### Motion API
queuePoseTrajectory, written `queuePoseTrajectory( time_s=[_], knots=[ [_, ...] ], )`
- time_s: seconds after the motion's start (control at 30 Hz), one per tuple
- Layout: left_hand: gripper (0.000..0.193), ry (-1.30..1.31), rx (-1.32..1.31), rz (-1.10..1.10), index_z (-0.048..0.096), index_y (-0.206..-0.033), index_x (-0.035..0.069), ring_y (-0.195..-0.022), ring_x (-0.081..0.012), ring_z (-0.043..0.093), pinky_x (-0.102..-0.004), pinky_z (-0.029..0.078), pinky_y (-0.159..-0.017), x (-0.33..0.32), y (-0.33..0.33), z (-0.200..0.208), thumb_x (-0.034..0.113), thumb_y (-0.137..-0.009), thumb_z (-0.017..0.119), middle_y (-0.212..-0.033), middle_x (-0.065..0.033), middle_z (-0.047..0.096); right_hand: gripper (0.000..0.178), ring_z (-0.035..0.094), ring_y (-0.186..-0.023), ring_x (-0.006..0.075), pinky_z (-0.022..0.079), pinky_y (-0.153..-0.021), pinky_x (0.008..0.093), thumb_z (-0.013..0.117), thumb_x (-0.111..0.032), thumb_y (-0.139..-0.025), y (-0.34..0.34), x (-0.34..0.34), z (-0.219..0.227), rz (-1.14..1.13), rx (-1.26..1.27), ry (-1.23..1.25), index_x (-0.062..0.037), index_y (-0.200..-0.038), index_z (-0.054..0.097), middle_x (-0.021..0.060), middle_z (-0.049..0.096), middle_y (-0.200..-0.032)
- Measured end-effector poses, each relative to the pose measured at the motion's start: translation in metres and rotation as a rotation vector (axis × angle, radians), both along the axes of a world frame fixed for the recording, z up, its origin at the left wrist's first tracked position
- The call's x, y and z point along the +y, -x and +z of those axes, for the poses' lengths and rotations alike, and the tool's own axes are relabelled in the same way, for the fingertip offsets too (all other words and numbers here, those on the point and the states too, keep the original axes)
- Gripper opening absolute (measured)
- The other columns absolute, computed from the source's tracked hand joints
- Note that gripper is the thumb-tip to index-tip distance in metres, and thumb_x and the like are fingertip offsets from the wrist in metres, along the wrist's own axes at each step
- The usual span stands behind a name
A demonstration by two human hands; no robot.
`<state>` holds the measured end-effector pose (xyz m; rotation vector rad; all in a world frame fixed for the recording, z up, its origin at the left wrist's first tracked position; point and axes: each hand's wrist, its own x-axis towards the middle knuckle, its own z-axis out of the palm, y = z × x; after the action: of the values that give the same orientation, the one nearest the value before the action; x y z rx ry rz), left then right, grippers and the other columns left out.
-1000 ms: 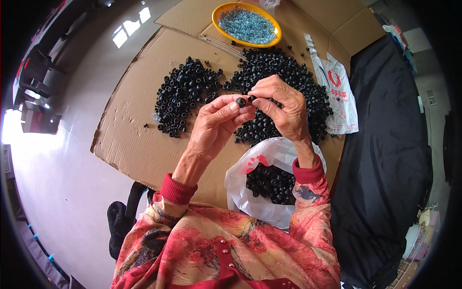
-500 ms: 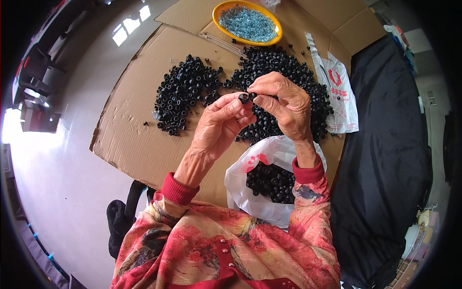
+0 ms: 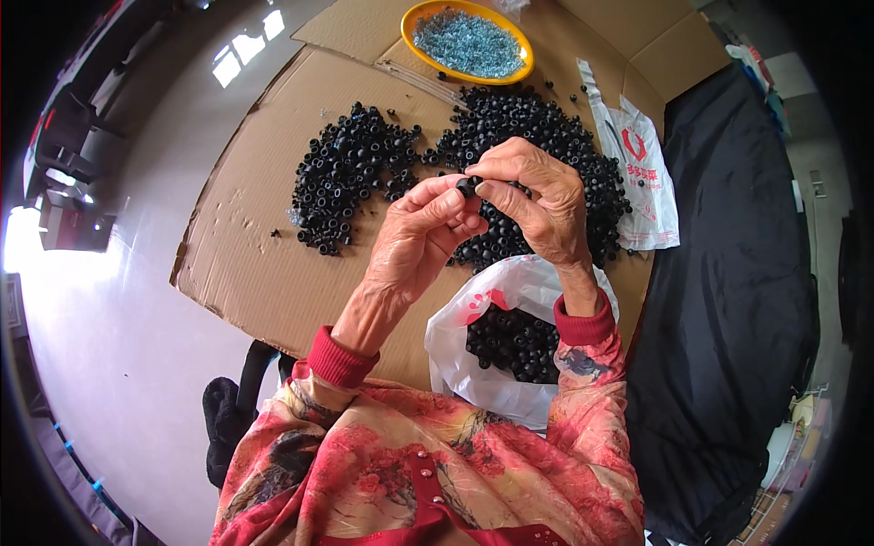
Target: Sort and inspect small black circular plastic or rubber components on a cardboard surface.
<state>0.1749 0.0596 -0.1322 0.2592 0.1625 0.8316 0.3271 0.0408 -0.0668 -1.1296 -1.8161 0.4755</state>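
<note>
Between both sets of fingertips is a small round black plastic piece (image 3: 468,187), apparently two parts pressed together. My left hand (image 3: 414,227) is closed, pinching its left side between thumb and forefinger. On the other side my right hand (image 3: 539,196) pinches too, thumb and forefinger at the piece; its fingertips cover part of it. Beyond my hands spreads a large heap of black pieces (image 3: 546,127), with ring-like and rounded ones in it. A smaller heap of hollow black pieces (image 3: 341,173) lies to the left. Below my right wrist, an open white plastic bag (image 3: 448,341) contains similar black pieces (image 3: 514,344).
Flattened cardboard (image 3: 255,246) covers the work surface. An orange-yellow dish (image 3: 482,81) of tiny clear bluish bits (image 3: 466,44) stands at the far side. A flat white bag with red print (image 3: 651,218) lies right of the heap, and black cloth (image 3: 719,318) hangs further right.
Two black parts, seen side by side at my fingertips before, have come together into one piece. My hands have moved very slightly; the heaps and bags stay put.
</note>
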Motion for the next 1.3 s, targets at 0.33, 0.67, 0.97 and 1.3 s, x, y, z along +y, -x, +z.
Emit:
queuePoseTrajectory(
  time_s=[0.33,0.67,0.97,1.3],
  knots=[
    [0.021,0.007,0.014,-0.016,0.055,-0.104,-0.003,-0.075,-0.0171,0.061,-0.0351,0.052,-0.078,-0.001,0.003,0.005,0.011,-0.090,0.053,-0.089,-0.0113,0.063,0.013,0.060,-0.073,0.0185,0.048,-0.066,0.0283,0.064,-0.005,-0.077,-0.003,-0.003,0.001,-0.011,-0.059,-0.013,-0.0036,-0.090,0.066,0.0079,0.063,-0.081],
    [0.019,0.064,0.002,-0.071,0.055,-0.100,-0.003,-0.076,-0.0173,0.061,-0.0368,0.053,-0.077,-0.004,0.002,0.008,0.013,-0.089,0.054,-0.089,-0.0120,0.062,0.011,0.060,-0.073,0.0183,0.048,-0.065,0.0272,0.063,-0.005,-0.078,-0.006,-0.005,0.005,-0.012,-0.061,0.016,-0.0007,-0.089,0.065,0.0089,0.063,-0.080],
    [0.018,0.082,0.056,-0.070,0.056,-0.096,-0.002,-0.073,-0.0185,0.061,-0.0383,0.052,-0.077,-0.004,0.001,0.012,0.014,-0.088,0.056,-0.086,-0.0128,0.063,0.012,0.061,-0.074,0.0205,0.048,-0.068,0.0305,0.063,-0.004,-0.076,-0.014,-0.003,0.007,0.020,-0.129,-0.005,-0.0045,-0.087,0.066,0.0057,0.063,-0.079],
    [0.018,0.047,0.057,-0.083,0.056,-0.095,0.000,-0.075,-0.0186,0.061,-0.0381,0.051,-0.079,-0.005,-0.002,0.009,0.016,-0.087,0.058,-0.087,-0.0118,0.063,0.010,0.061,-0.069,0.0178,0.048,-0.063,0.0287,0.062,-0.009,-0.079,-0.014,-0.005,0.010,0.023,-0.012,0.118,-0.0020,-0.086,0.066,0.0078,0.063,-0.075]
  ],
)
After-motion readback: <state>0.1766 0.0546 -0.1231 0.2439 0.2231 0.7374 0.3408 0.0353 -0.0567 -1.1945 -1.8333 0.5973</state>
